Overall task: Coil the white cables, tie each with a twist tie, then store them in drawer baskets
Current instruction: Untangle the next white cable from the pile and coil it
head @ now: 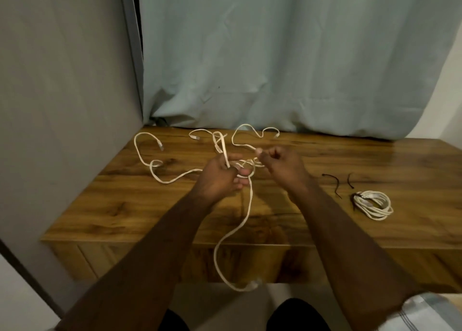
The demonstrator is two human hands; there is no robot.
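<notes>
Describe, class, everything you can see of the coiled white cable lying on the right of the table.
The coiled cable is white and thin, wound into several flat oval loops. A dark twist tie binds it at its left end, where pale connector plugs also seem to sit. It lies flat on the wooden table, near the front right. Two loose dark ties lie just beyond it. Neither hand touches it.

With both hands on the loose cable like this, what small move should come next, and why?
Probably the right hand feeds another loop into the left hand. The left grip holds only a small start of a coil, while most of the cable trails over the table and hangs past its front edge. Twist ties wait beside the finished coil.
</notes>
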